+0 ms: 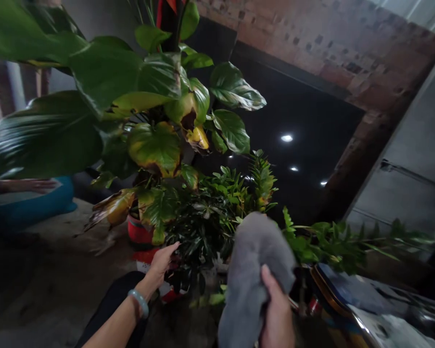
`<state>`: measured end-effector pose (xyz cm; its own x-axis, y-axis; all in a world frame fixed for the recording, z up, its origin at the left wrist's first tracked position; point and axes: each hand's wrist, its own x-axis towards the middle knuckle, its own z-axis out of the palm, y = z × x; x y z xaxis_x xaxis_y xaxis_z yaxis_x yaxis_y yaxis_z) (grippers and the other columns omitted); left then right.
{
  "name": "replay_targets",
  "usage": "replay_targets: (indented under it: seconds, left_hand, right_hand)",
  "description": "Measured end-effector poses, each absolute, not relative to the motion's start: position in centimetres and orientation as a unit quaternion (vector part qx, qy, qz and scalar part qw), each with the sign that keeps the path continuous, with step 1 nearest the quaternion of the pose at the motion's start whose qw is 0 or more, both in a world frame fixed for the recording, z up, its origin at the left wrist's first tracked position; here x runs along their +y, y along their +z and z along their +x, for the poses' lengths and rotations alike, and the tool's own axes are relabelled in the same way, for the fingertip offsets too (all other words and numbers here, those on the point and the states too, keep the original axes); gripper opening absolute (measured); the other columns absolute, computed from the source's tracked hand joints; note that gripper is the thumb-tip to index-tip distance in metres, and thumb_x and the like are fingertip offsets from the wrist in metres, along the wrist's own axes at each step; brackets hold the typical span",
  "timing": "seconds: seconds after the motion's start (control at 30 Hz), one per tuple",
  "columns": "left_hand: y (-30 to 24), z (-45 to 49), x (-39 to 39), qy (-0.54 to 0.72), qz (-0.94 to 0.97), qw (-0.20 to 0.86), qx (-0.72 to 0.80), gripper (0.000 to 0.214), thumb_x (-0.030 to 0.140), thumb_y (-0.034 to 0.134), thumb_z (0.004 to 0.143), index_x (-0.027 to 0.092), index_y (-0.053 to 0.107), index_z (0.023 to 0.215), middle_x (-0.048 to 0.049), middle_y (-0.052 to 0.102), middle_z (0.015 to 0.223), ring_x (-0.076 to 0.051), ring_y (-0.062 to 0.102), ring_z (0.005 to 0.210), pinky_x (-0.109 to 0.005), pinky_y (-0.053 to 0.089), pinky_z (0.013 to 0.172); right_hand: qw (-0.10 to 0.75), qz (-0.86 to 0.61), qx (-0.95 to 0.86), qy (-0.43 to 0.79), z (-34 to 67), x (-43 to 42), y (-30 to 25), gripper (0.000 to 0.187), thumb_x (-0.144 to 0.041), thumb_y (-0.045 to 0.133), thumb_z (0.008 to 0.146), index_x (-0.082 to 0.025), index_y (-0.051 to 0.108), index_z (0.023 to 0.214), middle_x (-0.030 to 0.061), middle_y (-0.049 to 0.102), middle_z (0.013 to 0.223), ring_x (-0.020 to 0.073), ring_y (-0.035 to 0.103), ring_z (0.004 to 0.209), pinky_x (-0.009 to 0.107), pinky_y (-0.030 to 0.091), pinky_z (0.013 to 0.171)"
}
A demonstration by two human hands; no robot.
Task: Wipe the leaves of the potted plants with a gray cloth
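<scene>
My left hand (161,265) reaches toward a dark leafy plant (203,227) low in the middle. The fingers that show are stretched out and apart at the edge of its leaves, some of them in shadow, and nothing shows in their grip. A pale green bangle (139,303) circles that wrist. On the right, my right hand (278,309) is closed around a grey cloth (257,270), blurred and bunched into an upright, rounded shape. The cloth hides part of the plants behind it.
A tall plant with broad, partly yellowed leaves (155,147) rises in a red pot (139,229) at left. Farther left is a blue rounded object (39,208). A dark reflective panel (293,121) backs the plants. Cluttered items (380,295) lie at lower right.
</scene>
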<state>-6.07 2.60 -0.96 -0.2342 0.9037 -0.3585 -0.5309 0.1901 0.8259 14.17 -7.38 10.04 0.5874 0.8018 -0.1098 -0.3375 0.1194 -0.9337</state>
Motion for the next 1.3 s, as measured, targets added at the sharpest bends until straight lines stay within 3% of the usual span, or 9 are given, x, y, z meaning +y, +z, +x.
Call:
replay_targets:
  seconds: [0.13, 0.27, 0.37, 0.47, 0.67, 0.87, 0.97, 1.1, 1.3]
  left_hand:
    - [-0.7, -6.2, 2.3, 0.605, 0.182, 0.599, 0.492, 0.042, 0.039, 0.079, 0.04, 0.012, 0.067, 0.07, 0.0004, 0.063, 0.055, -0.013, 0.053, 0.047, -0.025, 0.039, 0.047]
    - [-0.8, -6.4, 2.2, 0.608, 0.178, 0.588, 0.503, 0.036, 0.039, 0.078, 0.045, 0.012, 0.068, 0.068, 0.002, 0.059, 0.049, -0.012, 0.05, 0.044, -0.024, 0.035, 0.045]
    - [-0.8, -7.0, 2.4, 0.608, 0.165, 0.585, 0.51, 0.032, 0.038, 0.076, 0.047, 0.012, 0.067, 0.065, 0.0009, 0.06, 0.051, -0.012, 0.049, 0.043, -0.024, 0.034, 0.044]
    - [-0.6, -7.8, 2.3, 0.602, 0.152, 0.595, 0.51, 0.028, 0.035, 0.076, 0.048, 0.013, 0.064, 0.061, -0.001, 0.063, 0.056, -0.013, 0.052, 0.046, -0.025, 0.038, 0.045]
    - [-0.2, -8.4, 1.9, 0.602, 0.18, 0.601, 0.494, 0.031, 0.038, 0.075, 0.05, 0.013, 0.064, 0.064, -0.0041, 0.066, 0.062, -0.013, 0.054, 0.049, -0.024, 0.038, 0.046]
    - [-1.1, -9.1, 1.6, 0.626, 0.145, 0.553, 0.53, 0.035, 0.049, 0.07, 0.056, 0.015, 0.06, 0.057, -0.0012, 0.059, 0.054, -0.016, 0.054, 0.052, -0.026, 0.038, 0.048]
    - [-1.2, -10.6, 1.6, 0.69, 0.083, 0.409, 0.592, 0.024, 0.04, 0.066, 0.063, 0.018, 0.059, 0.058, -0.0019, 0.06, 0.062, -0.02, 0.058, 0.068, -0.029, 0.043, 0.059]
    - [0.3, -12.2, 1.9, 0.751, 0.189, 0.258, 0.578, 0.006, 0.022, 0.067, 0.063, 0.021, 0.065, 0.057, -0.0051, 0.066, 0.09, -0.025, 0.052, 0.11, -0.032, 0.034, 0.099]
    - [2.2, -11.1, 2.5, 0.724, 0.201, 0.512, 0.416, 0.018, 0.022, 0.068, 0.065, 0.02, 0.072, 0.082, -0.0065, 0.07, 0.105, -0.026, 0.047, 0.122, -0.033, 0.032, 0.104]
  right_hand:
    - [0.747, -0.478, -0.131, 0.444, 13.2, -2.7, 12.8, 0.062, -0.039, 0.075, 0.047, -0.022, 0.063, 0.106, -0.0001, 0.071, 0.103, 0.023, 0.062, 0.102, 0.031, 0.053, 0.075]
    - [0.61, -0.508, -0.141, 0.592, 8.0, -3.6, 7.3, 0.041, -0.035, 0.076, 0.039, -0.013, 0.069, 0.073, 0.0114, 0.073, 0.076, 0.0334, 0.067, 0.085, 0.041, 0.054, 0.07]
    - [0.541, -0.545, -0.202, 0.608, 6.1, -7.4, 3.9, 0.034, -0.034, 0.076, 0.04, -0.015, 0.069, 0.068, 0.009, 0.073, 0.07, 0.0321, 0.068, 0.079, 0.041, 0.053, 0.07]
    - [0.572, -0.563, -0.25, 0.541, 7.4, -8.9, 5.8, 0.042, -0.036, 0.078, 0.041, -0.016, 0.069, 0.077, 0.0055, 0.073, 0.072, 0.0292, 0.067, 0.077, 0.038, 0.052, 0.071]
    - [0.736, -0.488, -0.232, 0.409, 8.2, -1.4, 14.8, 0.082, -0.045, 0.075, 0.042, -0.021, 0.056, 0.118, 0.0028, 0.065, 0.117, 0.0246, 0.059, 0.105, 0.032, 0.051, 0.078]
    - [0.537, -0.534, -0.295, 0.582, 3.3, -1.9, 7.5, 0.042, -0.031, 0.077, 0.034, -0.009, 0.07, 0.069, 0.0117, 0.071, 0.067, 0.0336, 0.067, 0.07, 0.044, 0.053, 0.067]
    - [0.499, -0.573, -0.302, 0.576, 4.3, -5.6, 3.7, 0.034, -0.033, 0.079, 0.036, -0.014, 0.069, 0.063, 0.0081, 0.071, 0.064, 0.0322, 0.067, 0.071, 0.042, 0.053, 0.069]
    - [0.539, -0.574, -0.298, 0.54, 7.6, -6.6, 6.0, 0.039, -0.039, 0.08, 0.038, -0.016, 0.068, 0.067, 0.0058, 0.072, 0.064, 0.0304, 0.068, 0.069, 0.04, 0.053, 0.069]
    - [0.648, -0.456, -0.263, 0.55, 4.6, -0.3, 13.7, 0.064, -0.037, 0.079, 0.038, -0.021, 0.063, 0.098, -0.0018, 0.073, 0.076, 0.0244, 0.068, 0.072, 0.037, 0.053, 0.07]
